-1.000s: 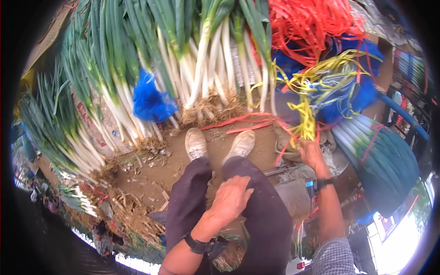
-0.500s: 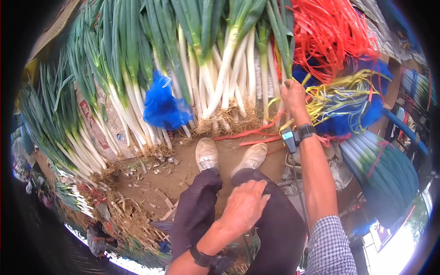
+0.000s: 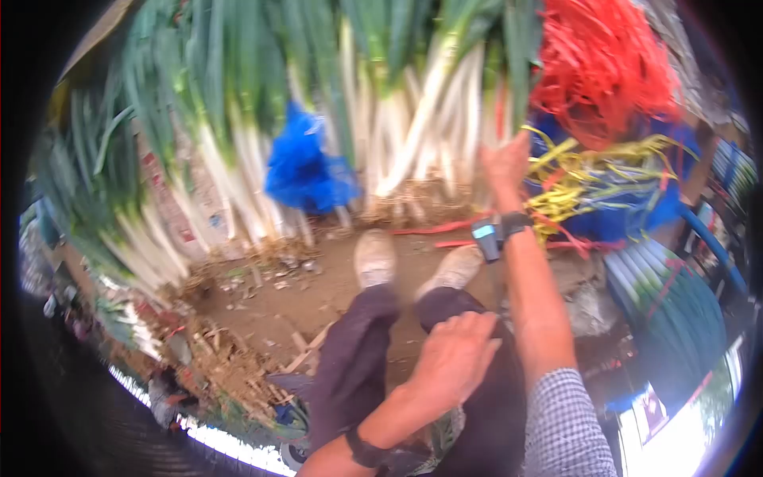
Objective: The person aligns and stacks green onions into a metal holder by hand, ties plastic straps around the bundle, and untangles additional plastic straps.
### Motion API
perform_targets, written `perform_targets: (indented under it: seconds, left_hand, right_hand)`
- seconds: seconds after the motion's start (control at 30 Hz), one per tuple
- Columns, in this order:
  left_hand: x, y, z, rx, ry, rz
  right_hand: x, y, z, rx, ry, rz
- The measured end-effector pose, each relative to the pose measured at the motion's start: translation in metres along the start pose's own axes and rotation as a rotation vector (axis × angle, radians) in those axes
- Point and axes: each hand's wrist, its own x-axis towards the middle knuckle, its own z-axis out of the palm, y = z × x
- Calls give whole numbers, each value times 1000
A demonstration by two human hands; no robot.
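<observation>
Long green onions (image 3: 393, 151) lie side by side, white stems and tangled roots towards my shoes, green leaves pointing away. My right hand (image 3: 505, 171) reaches to the right end of this row, its fingers closed around the white stem of a green onion; motion blurs the fingertips. A black device with a lit screen (image 3: 486, 238) sits at that wrist, a cable trailing from it. Over my right knee rests my left hand (image 3: 457, 358), holding nothing, its fingers loosely extended. Blue netting (image 3: 306, 163) is bunched on top of the onions.
Red plastic strips (image 3: 604, 67) are heaped at the upper right, with yellow and pale strips (image 3: 612, 183) just below on blue material. A tied onion bundle (image 3: 668, 294) lies at the right. Roots and scraps (image 3: 230, 350) litter the ground at the left.
The view has shifted, so the onions and strips appear further right. My right hand has moved left relative to the row. My left hand stays on the knee.
</observation>
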Motion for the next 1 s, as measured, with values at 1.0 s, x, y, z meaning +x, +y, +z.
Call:
perform_targets:
  seconds: [1.0]
  left_hand:
    - [2,-6,11,1,161,-52]
  right_hand:
    - [2,5,-37,1379,-792,495]
